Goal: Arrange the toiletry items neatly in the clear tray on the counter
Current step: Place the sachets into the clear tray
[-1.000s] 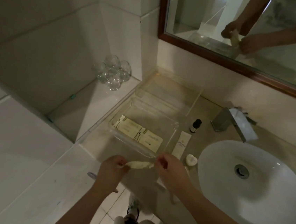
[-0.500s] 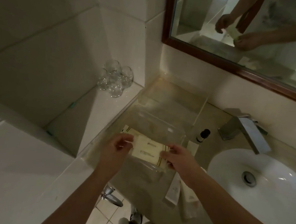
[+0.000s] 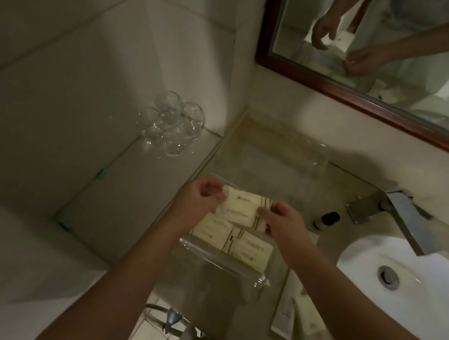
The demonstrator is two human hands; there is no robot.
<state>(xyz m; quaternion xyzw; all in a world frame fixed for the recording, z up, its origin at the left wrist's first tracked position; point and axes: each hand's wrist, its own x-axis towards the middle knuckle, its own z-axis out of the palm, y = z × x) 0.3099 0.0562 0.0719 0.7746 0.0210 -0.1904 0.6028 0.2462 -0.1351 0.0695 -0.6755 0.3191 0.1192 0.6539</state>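
While both hands, left hand (image 3: 201, 195) and right hand (image 3: 281, 220), pinch a cream sachet (image 3: 244, 208) by its ends, it hovers over the clear tray (image 3: 224, 264). Advise laying it flat, square behind the two sachets (image 3: 232, 240) at the near wall.

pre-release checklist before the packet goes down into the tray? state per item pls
1. Packet held at both ends: left hand, right hand: ok.
2. Packet over the clear tray, not the counter: ok.
3. Bare tray floor behind the two packets already lying inside: ok, room at the far end.
4. Held packet parallel to the laid ones: ok, roughly.
5. Packet touching the tray floor yet: cannot tell.
6. Items left outside: small dark-capped bottle and tubes on the counter: not ok, unplaced.
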